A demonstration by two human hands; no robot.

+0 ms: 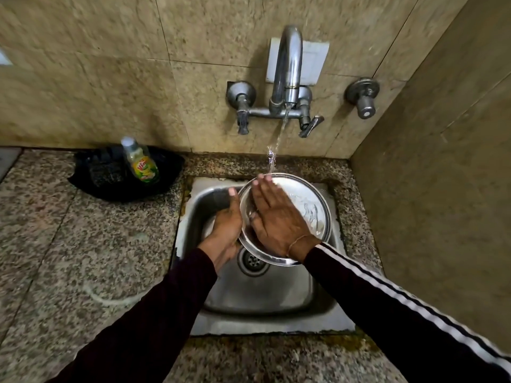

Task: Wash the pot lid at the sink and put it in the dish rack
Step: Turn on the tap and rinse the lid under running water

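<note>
Lid [309,205] tilted under tap [286,64] stream over sink [262,299], rim gripped by left hand [228,225], right hand [276,217] spread flat on its face.

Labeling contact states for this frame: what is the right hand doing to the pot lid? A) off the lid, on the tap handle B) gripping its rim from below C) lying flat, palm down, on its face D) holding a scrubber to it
C: the right hand lies open and flat on the pot lid, fingers spread, while the left hand holds the lid's left edge under the running water.
</note>
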